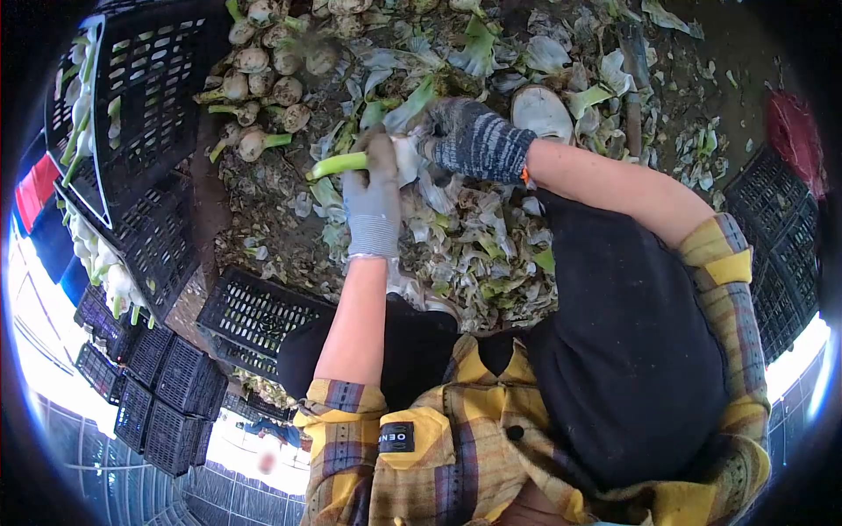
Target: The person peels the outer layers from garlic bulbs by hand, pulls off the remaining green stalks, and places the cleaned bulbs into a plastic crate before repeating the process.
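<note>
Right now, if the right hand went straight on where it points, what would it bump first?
The right hand would probably meet the pale bulb first, which it seems to touch; the left hand is just beyond. Depth is hard to judge.

Dark brown floor [724, 53] | grey panelled wall [232, 491], lower left | bright light [37, 316], both sides

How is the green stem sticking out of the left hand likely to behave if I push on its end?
The green stem is probably fairly stiff, since it juts past the left hand with little droop. Its smooth-looking surface could make it somewhat slippery. Being thick and short, it may snap rather than fold under a hard push.
</note>
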A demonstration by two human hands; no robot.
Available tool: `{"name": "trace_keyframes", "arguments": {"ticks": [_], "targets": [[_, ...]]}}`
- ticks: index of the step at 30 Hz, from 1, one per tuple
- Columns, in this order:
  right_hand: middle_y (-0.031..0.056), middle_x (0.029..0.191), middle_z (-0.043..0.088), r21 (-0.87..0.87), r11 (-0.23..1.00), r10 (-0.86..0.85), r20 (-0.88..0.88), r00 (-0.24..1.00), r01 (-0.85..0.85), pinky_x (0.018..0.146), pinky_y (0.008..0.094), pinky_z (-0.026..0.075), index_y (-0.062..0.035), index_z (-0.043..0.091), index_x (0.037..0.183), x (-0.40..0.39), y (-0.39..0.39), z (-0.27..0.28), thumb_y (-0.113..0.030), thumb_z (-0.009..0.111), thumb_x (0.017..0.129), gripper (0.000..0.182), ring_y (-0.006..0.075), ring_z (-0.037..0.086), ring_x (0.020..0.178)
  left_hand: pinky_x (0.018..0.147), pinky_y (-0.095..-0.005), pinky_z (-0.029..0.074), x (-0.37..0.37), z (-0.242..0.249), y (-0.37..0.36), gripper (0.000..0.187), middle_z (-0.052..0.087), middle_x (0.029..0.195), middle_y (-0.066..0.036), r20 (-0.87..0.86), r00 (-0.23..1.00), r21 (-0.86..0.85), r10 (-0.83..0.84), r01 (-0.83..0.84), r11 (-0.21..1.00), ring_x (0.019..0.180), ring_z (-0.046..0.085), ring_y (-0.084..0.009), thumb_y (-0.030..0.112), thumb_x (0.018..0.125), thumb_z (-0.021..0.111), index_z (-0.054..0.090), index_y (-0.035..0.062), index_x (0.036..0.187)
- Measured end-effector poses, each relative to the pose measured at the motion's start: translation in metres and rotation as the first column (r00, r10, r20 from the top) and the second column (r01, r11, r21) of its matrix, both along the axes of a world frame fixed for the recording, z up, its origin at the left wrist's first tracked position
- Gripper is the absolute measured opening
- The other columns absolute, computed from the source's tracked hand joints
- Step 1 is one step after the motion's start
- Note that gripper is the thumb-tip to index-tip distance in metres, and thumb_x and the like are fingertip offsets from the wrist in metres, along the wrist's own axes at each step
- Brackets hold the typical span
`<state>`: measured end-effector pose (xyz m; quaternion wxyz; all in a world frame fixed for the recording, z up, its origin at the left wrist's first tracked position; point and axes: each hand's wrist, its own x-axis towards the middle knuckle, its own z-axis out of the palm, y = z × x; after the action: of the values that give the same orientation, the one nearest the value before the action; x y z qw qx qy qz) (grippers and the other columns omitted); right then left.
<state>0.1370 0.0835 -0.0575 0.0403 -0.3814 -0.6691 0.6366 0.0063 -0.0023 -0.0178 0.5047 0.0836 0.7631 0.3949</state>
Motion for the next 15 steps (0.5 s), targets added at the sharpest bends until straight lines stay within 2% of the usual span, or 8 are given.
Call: {"name": "trace_keyframes", "arguments": {"ticks": [1,4,5,8,9,12,13,15], "targets": [[0.0164,0.085,0.062,-0.271,0.953,-0.149,-0.031,0.988,0.135,0.074,0.0337,0.046,-0.0009,0.059,0.095,-0.003,-0.002,-0.003,-0.018,0.056,0.076,0.026,0.0256,0.059,0.078,0.075,-0.0248,0.044,0.001,0.009,0.008,0.042,0.055,0.1,-0.007,-0.011,1.0,-0.024,0.02,-0.021,0.999,0.085,0.052,-0.013,0.032,0.087,0.053,0.053,-0.0012,0.113],[0.015,0.085,0.062,-0.015,0.991,-0.127,0.202,0.971,0.133,0.074,0.0328,0.047,0.0007,0.058,0.098,-0.003,0.003,-0.021,-0.018,0.056,0.078,0.027,0.0238,0.059,0.077,0.068,-0.0313,0.048,-0.005,0.005,0.009,0.042,0.055,0.102,-0.006,0.135,0.986,0.033,0.096,-0.101,0.994,0.086,0.053,-0.0142,0.04,0.088,0.044,0.053,0.0083,0.114],[0.0141,0.085,0.062,-0.076,0.972,-0.195,0.263,0.945,0.222,0.068,0.0278,0.048,0.0004,0.059,0.098,-0.004,0.0,-0.024,-0.021,0.061,0.077,0.03,0.0197,0.06,0.077,0.065,-0.0349,0.049,-0.002,0.004,0.008,0.037,0.056,0.102,-0.003,0.152,0.978,0.008,0.141,-0.143,0.99,0.087,0.054,-0.015,0.037,0.089,0.042,0.054,0.0102,0.111],[0.0143,0.082,0.063,-0.535,0.791,-0.238,0.18,0.954,0.298,0.065,0.0275,0.048,0.0005,0.06,0.097,0.003,0.011,-0.022,-0.026,0.06,0.077,0.033,0.0189,0.061,0.074,0.065,-0.0338,0.049,-0.011,0.006,0.007,0.032,0.057,0.101,-0.003,0.391,0.882,0.012,0.263,-0.29,0.957,0.088,0.055,-0.015,0.034,0.089,0.042,0.055,0.0115,0.108],[0.0142,0.08,0.063,-0.696,0.642,-0.278,0.181,0.944,0.322,0.064,0.0264,0.048,0.0001,0.06,0.096,0.003,0.014,-0.012,-0.028,0.061,0.077,0.034,0.0184,0.061,0.073,0.065,-0.0323,0.049,-0.013,0.008,0.011,0.029,0.059,0.099,-0.004,0.334,0.87,-0.037,0.363,-0.373,0.927,0.086,0.057,-0.0155,0.032,0.09,0.042,0.056,0.0108,0.105],[0.0137,0.077,0.062,-0.888,0.4,-0.226,0.145,0.963,0.228,0.061,0.0233,0.048,-0.001,0.061,0.095,0.003,0.021,0.024,-0.034,0.062,0.077,0.037,0.017,0.061,0.071,0.062,-0.03,0.048,-0.012,0.006,0.004,0.034,0.06,0.092,-0.002,0.103,0.979,0.092,0.178,-0.187,0.978,0.079,0.058,-0.0146,0.034,0.09,0.04,0.054,0.0082,0.108],[0.0136,0.076,0.062,-0.892,0.409,-0.18,0.127,0.975,0.192,0.059,0.0222,0.048,-0.0013,0.061,0.095,0.0,0.021,0.031,-0.035,0.063,0.077,0.038,0.0165,0.061,0.07,0.067,-0.0306,0.047,-0.014,0.005,0.005,0.039,0.058,0.096,-0.006,0.165,0.971,0.102,0.174,-0.192,0.976,0.082,0.056,-0.0147,0.036,0.09,0.039,0.055,0.0042,0.107],[0.0133,0.074,0.062,-0.868,0.476,-0.095,0.112,0.989,0.144,0.057,0.0201,0.048,-0.002,0.062,0.094,-0.006,0.021,0.037,-0.039,0.064,0.076,0.041,0.0155,0.062,0.068,0.069,-0.0284,0.046,-0.012,0.008,0.006,0.043,0.057,0.097,-0.008,0.029,0.999,0.115,0.036,-0.039,0.993,0.084,0.055,-0.0144,0.038,0.09,0.038,0.055,0.0017,0.107]]}}
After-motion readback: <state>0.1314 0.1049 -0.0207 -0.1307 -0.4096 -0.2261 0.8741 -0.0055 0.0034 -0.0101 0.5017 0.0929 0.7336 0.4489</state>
